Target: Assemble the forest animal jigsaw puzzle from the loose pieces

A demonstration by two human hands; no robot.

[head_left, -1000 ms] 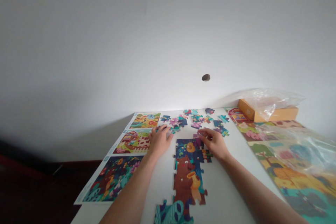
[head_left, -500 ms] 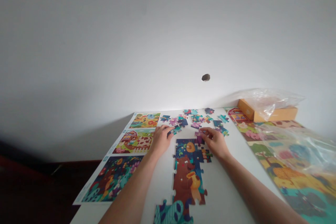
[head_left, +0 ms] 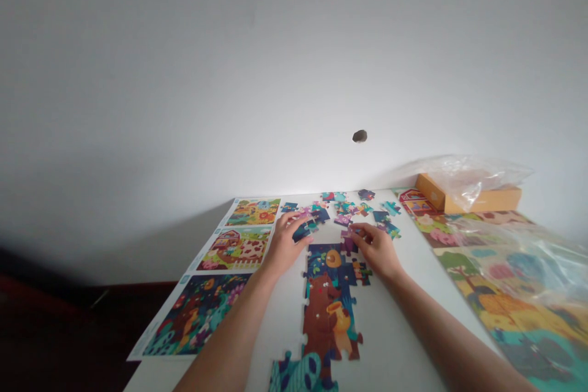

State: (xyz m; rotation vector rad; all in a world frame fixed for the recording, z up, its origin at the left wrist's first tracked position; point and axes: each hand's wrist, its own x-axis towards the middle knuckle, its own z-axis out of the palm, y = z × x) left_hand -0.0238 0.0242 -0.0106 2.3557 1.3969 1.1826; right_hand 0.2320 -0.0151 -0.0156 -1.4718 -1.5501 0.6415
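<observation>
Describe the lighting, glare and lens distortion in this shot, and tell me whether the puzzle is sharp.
Head view: light brightens the white wall just above the table and fades toward the dim corners; a shadow falls on the wall left of the table; the clear plastic bag shows glare; wide-angle distortion splays the table edges; the assembled jigsaw puzzle looks fairly sharp.

Plain white wall [head_left: 294, 61] with one small chipped hole [head_left: 359, 136]; white table [head_left: 285, 324] set against it; dark reddish floor [head_left: 46, 312] lower left; soft, dim light.
</observation>
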